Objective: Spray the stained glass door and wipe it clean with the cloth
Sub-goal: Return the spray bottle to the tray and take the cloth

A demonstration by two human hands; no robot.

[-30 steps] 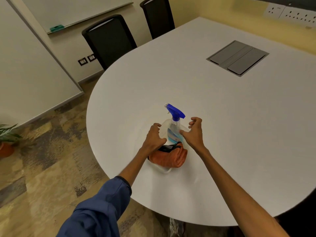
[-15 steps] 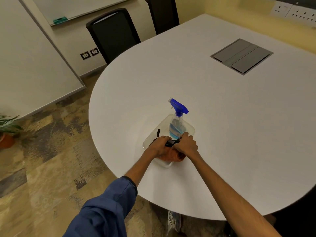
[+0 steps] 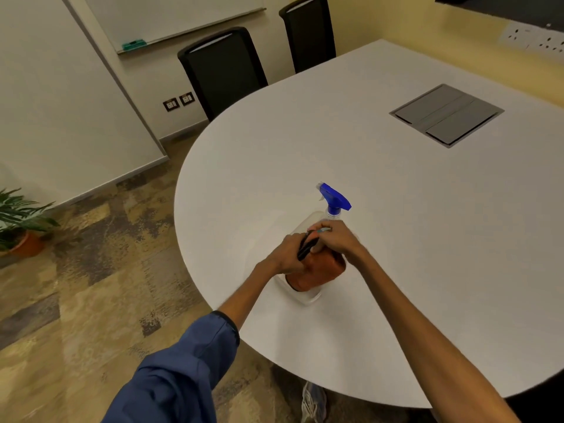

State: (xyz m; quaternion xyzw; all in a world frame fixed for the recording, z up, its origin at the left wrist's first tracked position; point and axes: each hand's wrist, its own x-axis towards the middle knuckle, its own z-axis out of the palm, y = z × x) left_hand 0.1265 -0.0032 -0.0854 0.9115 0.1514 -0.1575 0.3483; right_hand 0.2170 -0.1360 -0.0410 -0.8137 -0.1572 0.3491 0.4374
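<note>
2 chairs [image 3: 222, 71] [image 3: 308, 32], wht tbl [image 3: 305, 148] (patterned floor [image 3: 91, 285])

Blue sleeve [image 3: 183, 370], dark-edged cuff [image 3: 227, 320], on left arm; right arm [image 3: 427, 340] bare; pale sneaker [image 3: 314, 401].

This is an office meeting room. A large white counter [image 3: 305, 148] with a rounded end has a grey cable hatch [image 3: 446, 115] set into its top. Two black office chairs [image 3: 224, 68] stand at its far side. A whiteboard [image 3: 171, 13] with an eraser [image 3: 133, 44] on its ledge hangs on the wall, near wall sockets [image 3: 179, 101]. The floor [image 3: 91, 270] is patterned carpet, with a potted plant [image 3: 18, 221] on it.
</note>
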